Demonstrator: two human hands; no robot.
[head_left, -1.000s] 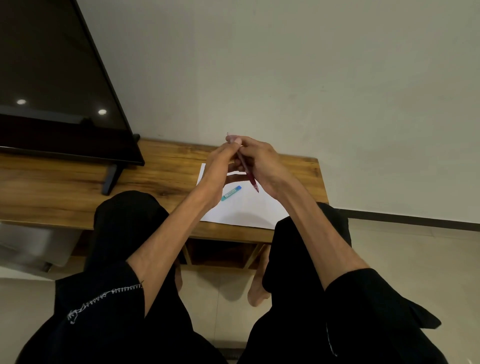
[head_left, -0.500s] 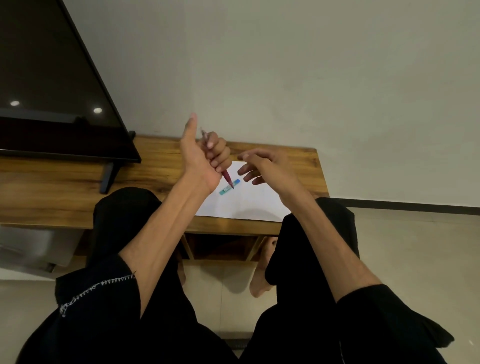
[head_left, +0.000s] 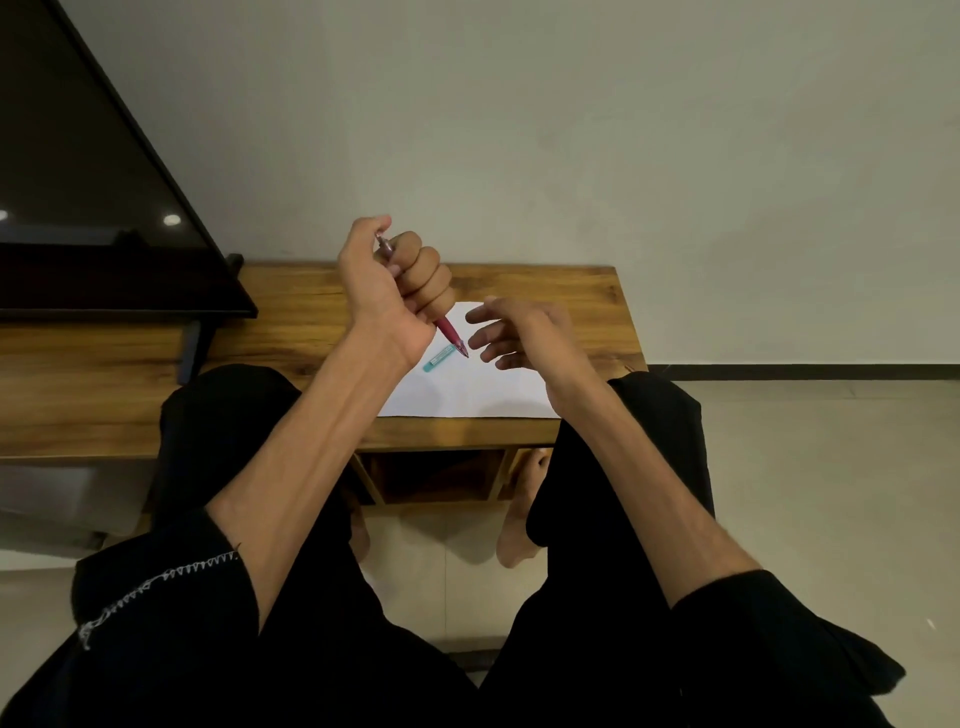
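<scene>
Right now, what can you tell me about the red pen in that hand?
The slim dark red pen looks plastic, with a greyish top end peeking out by the thumb. The left hand grips its middle in a fist, so only both ends show. It tilts, tip pointing down and right, above the white paper sheet, close to the open right hand.

The red pen (head_left: 448, 330) lies mostly hidden inside the left hand (head_left: 390, 291).
</scene>
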